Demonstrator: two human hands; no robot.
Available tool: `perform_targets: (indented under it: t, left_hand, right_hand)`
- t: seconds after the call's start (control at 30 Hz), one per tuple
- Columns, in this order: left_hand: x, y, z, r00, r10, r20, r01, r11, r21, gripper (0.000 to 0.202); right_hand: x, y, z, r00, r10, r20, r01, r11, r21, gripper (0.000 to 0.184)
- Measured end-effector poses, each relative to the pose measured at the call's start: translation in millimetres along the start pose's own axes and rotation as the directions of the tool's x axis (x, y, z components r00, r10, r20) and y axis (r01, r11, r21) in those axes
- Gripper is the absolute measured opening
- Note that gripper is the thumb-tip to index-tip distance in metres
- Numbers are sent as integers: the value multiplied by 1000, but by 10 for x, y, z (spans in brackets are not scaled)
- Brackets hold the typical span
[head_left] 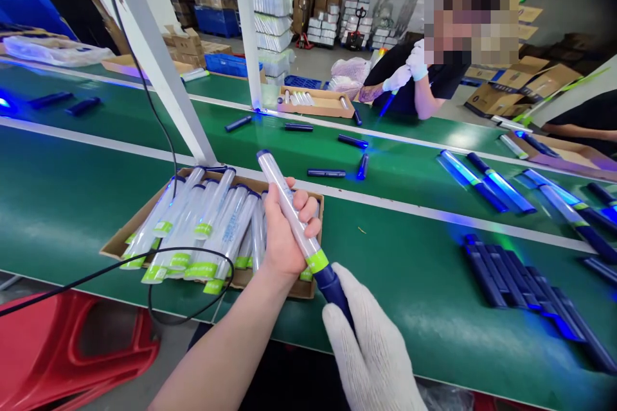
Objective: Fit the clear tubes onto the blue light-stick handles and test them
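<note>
Your bare left hand (286,231) was clamped around a clear plastic tube (279,189) with a lime-green band and navy end, above a brown cardboard tray (308,288) of similar tubes on a green conveyor belt (409,270); your white knit-gloved right hand (369,347) touched that end, its grip hard to make out.

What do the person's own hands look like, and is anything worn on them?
The left hand is bare, and no sleeve shows on the left forearm. The right hand wears a white knit work glove, with a thick, fuzzy-looking weave; its cuff is out of view.
</note>
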State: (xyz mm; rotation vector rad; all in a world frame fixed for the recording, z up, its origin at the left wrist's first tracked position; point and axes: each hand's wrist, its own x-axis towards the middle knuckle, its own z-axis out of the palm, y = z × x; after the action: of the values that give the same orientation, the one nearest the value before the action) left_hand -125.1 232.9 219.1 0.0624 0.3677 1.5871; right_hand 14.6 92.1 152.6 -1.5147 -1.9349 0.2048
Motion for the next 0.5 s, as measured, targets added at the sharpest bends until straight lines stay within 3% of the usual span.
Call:
perform_targets:
  t: [0.13, 0.27, 0.33, 0.4, 0.5]
  left_hand:
    - [-2, 10, -6, 1000, -19, -10, 19, 1000, -7, 40]
    - [-19, -26, -25, 999, 32, -29, -31, 999, 31, 39]
    - [-24, -55, -31, 998, 61, -31, -59, 996, 60, 37]
    - [-24, -87, -30, 993, 108, -47, -102, 990, 100, 33]
    - [-17, -131, -17, 982, 172, -80, -158, 975, 155, 27]
  right_hand:
    - [53, -24, -7, 997, -74, 31, 75, 997, -34, 55]
    - [115, -4, -5, 995, -93, 34, 95, 993, -72, 42]
    - [85, 22, 8, 997, 34, 64, -38, 997, 64, 40]
    - [46, 36, 13, 965, 202, 169, -244, 928, 282, 47]
    - [55, 12, -26, 838, 339, 428, -525, 715, 462, 55]
